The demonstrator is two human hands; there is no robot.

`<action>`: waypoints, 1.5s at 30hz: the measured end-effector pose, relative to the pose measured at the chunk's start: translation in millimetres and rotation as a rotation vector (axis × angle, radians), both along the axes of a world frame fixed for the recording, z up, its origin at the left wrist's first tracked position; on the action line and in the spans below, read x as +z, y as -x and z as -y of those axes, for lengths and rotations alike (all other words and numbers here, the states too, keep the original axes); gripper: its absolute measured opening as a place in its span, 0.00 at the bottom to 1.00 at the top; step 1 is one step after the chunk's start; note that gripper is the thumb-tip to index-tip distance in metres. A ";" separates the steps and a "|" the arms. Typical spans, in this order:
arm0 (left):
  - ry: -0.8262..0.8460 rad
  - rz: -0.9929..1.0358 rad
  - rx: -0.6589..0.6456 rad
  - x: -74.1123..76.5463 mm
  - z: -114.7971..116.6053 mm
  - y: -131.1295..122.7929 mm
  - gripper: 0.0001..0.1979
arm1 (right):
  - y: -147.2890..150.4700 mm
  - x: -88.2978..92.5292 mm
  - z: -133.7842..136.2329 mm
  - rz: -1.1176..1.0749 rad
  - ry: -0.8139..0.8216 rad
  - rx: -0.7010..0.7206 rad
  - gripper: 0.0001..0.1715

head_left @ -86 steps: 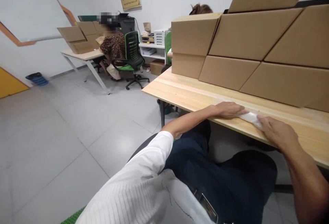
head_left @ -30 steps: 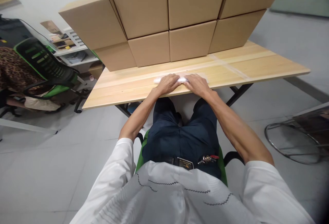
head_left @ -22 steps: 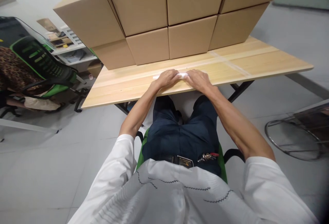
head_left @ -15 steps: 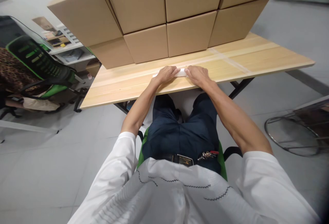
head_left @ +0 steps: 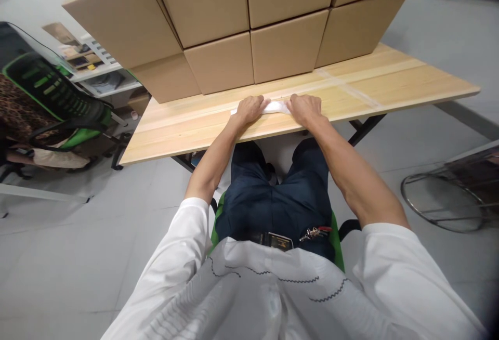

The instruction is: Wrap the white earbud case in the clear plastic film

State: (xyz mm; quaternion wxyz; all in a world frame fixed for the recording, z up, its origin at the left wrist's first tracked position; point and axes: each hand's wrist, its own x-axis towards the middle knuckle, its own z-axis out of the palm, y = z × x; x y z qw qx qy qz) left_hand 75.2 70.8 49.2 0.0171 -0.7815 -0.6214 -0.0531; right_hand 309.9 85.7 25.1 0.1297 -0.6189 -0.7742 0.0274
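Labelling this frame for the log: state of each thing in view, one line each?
Left hand: fingers curled, pressing on the white strip's left part.
Right hand: fingers curled, pressing on its right part.
White strip: flat on the table, mostly covered by both hands.
Cardboard boxes: closed, stacked in two rows.
Table: bears boxes and strip.
Green chair: upright, someone seated beside it.

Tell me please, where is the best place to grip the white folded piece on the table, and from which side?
Probably at its two ends, from above. The white folded piece lies flat and long across the wooden table, and the left hand and right hand already press on those ends, leaving only the middle bare.
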 end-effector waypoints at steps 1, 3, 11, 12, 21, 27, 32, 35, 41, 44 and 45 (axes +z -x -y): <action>-0.002 -0.004 0.014 -0.1 1.0 0.7 0.31 | -3.2 -1.2 -0.8 0.008 -0.010 0.001 0.41; -0.005 -0.015 0.035 -0.2 2.6 2.8 0.32 | -10.7 -1.8 -2.4 0.033 -0.027 0.006 0.39; -0.048 0.008 0.031 3.0 20.0 11.7 0.28 | -32.0 9.8 7.0 0.039 -0.016 -0.031 0.33; -0.067 0.011 0.015 3.1 24.0 13.7 0.28 | -32.0 10.8 9.8 0.026 -0.043 -0.033 0.34; -0.085 -0.029 -0.120 -7.7 33.4 23.1 0.27 | 23.7 -1.4 18.8 -0.050 -0.309 0.423 0.29; -0.160 0.012 -0.181 -20.2 24.1 29.4 0.30 | 46.7 -17.6 19.3 -0.004 -0.274 0.466 0.27; -0.149 0.078 -0.116 -26.5 18.5 36.9 0.28 | 40.8 -16.0 21.3 -0.013 -0.231 0.449 0.27; -0.132 0.101 -0.024 -24.9 14.4 40.3 0.27 | 39.4 -16.3 23.1 -0.027 -0.229 0.448 0.30; -0.090 0.101 0.106 -15.6 9.8 44.7 0.26 | 38.5 -18.0 24.0 -0.030 -0.179 0.435 0.34; -0.070 0.100 0.143 -13.0 11.6 49.0 0.26 | 37.3 -17.7 24.2 -0.042 -0.152 0.419 0.37; -0.076 0.103 0.156 -12.8 12.8 51.1 0.26 | 37.1 -17.4 24.6 -0.043 -0.144 0.412 0.38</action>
